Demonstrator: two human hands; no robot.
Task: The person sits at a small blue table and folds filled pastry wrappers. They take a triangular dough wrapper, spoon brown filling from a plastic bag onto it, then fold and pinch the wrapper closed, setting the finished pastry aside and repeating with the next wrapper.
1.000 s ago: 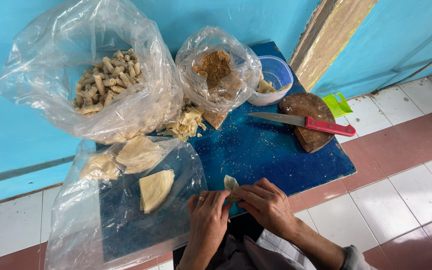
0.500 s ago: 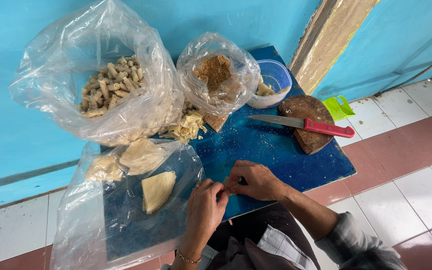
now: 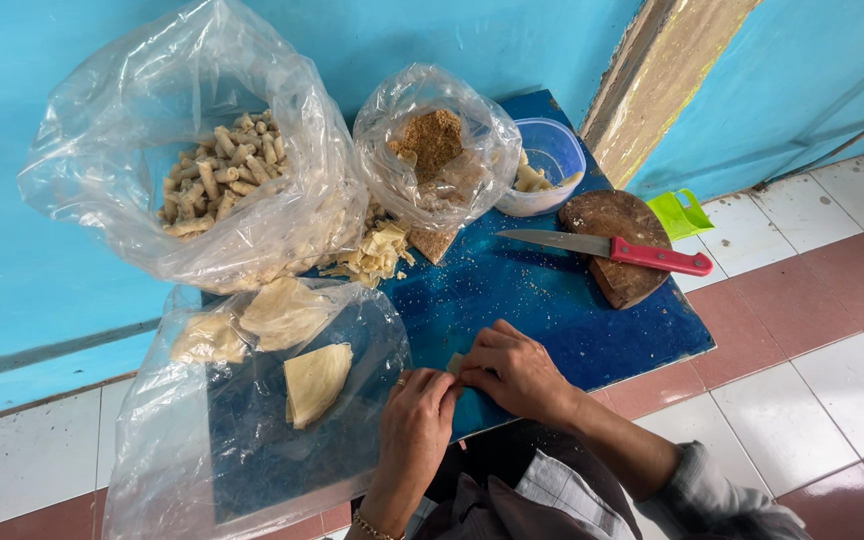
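Observation:
My left hand (image 3: 418, 423) and my right hand (image 3: 514, 372) meet at the near edge of a blue table (image 3: 552, 300). Both pinch a small pale wrapper piece (image 3: 456, 363) between their fingertips, mostly hidden by the fingers. Just left of my hands lies an open clear bag (image 3: 252, 420) holding pale folded wrapper sheets (image 3: 316, 380). A larger clear bag (image 3: 192, 170) at the back left is full of small rolled pieces (image 3: 217, 170). Another bag (image 3: 434, 150) holds brown crumbly filling.
A red-handled knife (image 3: 612, 248) rests across a round wooden board (image 3: 620, 240) at the right. A clear plastic tub (image 3: 548, 165) stands behind it. Loose pale strips (image 3: 377, 252) lie mid-table. A green scoop (image 3: 680, 213) sits on the tiled floor by the blue wall.
My hands moved up from the table's edge and closed around the small wrapper piece, which stood visible between them a second ago. Nothing else on the table moved.

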